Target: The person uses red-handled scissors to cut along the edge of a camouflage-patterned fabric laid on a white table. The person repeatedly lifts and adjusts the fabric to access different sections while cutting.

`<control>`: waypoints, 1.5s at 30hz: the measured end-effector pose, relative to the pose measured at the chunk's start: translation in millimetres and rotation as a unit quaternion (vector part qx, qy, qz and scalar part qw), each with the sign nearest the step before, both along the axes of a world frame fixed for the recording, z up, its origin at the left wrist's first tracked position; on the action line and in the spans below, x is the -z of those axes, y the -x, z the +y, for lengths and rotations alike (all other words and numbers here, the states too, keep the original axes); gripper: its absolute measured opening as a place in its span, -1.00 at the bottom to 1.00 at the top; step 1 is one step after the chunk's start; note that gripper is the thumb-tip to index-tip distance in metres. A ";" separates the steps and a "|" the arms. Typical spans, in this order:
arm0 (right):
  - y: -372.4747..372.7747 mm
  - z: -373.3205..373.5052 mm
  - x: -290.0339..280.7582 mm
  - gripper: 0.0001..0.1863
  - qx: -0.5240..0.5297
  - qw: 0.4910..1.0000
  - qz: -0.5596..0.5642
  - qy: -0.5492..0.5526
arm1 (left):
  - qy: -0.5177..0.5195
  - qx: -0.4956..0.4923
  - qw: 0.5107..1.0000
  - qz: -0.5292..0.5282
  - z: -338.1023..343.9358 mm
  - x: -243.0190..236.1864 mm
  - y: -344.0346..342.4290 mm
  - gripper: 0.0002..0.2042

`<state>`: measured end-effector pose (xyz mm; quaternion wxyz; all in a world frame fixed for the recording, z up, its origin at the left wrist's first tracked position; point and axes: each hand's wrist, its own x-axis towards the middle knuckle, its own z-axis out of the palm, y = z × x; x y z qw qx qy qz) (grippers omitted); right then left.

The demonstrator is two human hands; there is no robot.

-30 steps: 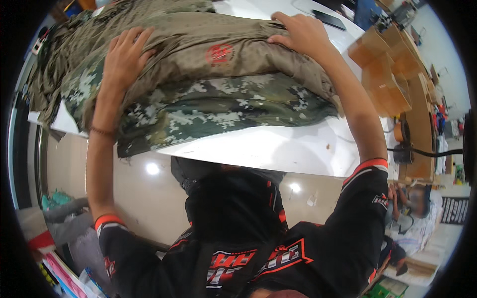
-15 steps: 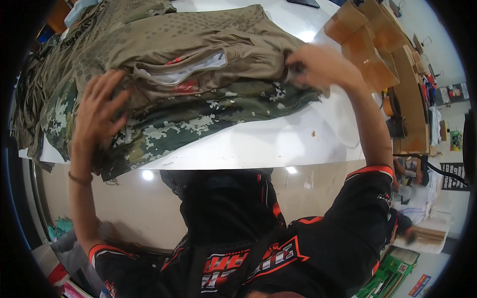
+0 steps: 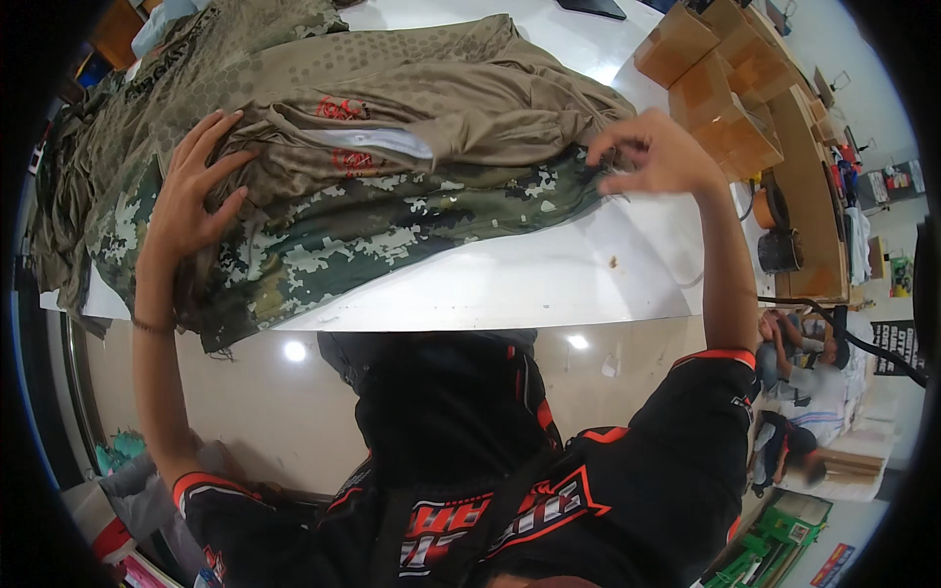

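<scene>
The brown shirt (image 3: 480, 137) lies lengthwise between the left hand (image 3: 191, 201), spread against it, and the right hand (image 3: 667, 155), loosely curved, apparently empty, just beside it.

A white counter (image 3: 510, 284) carries a spread of brown cloth (image 3: 431, 59) and camouflage cloth (image 3: 392, 235) between the left hand (image 3: 196, 191) and the right hand (image 3: 662, 157), running on leftward past the left. Beyond the right hand lies a flat dark device (image 3: 591, 8); to its right stand cardboard boxes (image 3: 730, 113). A small brown spot (image 3: 614, 263) shows nearer the body.
</scene>
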<state>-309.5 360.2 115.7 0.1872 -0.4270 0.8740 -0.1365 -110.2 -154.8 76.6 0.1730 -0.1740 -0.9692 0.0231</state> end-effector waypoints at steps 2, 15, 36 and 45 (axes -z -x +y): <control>-22.2 7.9 12.7 -0.73 -0.019 0.998 0.041 0.053 | 0.003 0.044 0.997 0.066 14.4 5.5 -13.7 -0.63; 25.8 11.3 38.9 -0.75 0.136 0.949 -0.139 0.248 | -0.116 0.022 0.993 0.008 85.3 42.5 -75.8 -0.69; -66.8 -86.0 -1.2 -0.81 -0.053 0.980 -0.091 0.167 | -0.342 -0.137 0.927 -0.063 33.7 23.7 -124.0 -0.78; -131.3 -232.2 4.9 -0.77 -0.297 0.922 -0.142 0.205 | -0.554 -0.383 0.707 0.216 42.4 75.5 -246.0 -0.80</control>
